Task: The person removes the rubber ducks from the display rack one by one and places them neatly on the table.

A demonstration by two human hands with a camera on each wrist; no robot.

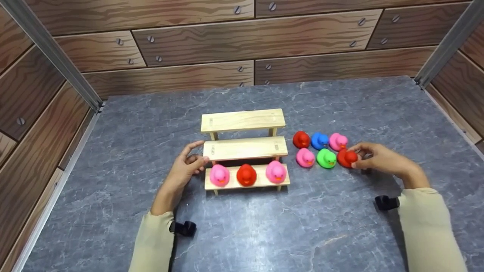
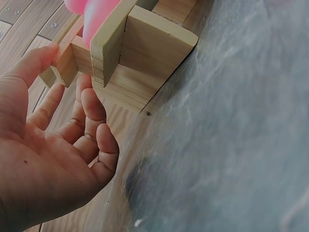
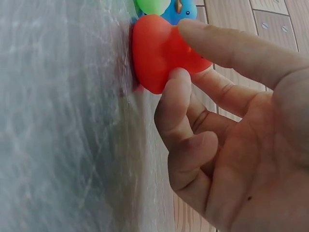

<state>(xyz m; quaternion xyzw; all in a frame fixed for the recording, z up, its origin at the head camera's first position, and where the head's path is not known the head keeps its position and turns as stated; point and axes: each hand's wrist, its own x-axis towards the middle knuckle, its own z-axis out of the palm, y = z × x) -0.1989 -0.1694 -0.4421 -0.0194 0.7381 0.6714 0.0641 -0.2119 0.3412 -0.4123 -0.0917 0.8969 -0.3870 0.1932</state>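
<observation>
My right hand [image 1: 372,156] pinches a red rubber duck [image 3: 154,53] between thumb and fingers, at the near right corner of a group of ducks. Three wooden risers stand stepped, lowest in front. At the left end of the middle riser [image 1: 245,149], my left hand [image 1: 182,166] holds the board's edge with thumb and index finger, the other fingers loosely bent. On the front riser [image 1: 232,183] sit a pink duck [image 1: 219,175], a red duck [image 1: 246,175] and another pink duck [image 1: 276,172]. The back riser [image 1: 244,120] carries nothing.
Beside the risers' right end, on the grey marbled tabletop [image 1: 249,230], are a red duck [image 1: 301,139], blue duck [image 1: 320,140], two pink ducks, one at the back [image 1: 338,141] and one in front [image 1: 305,158], and a green duck [image 1: 326,158]. Wood-patterned panels [image 1: 234,45] enclose the table.
</observation>
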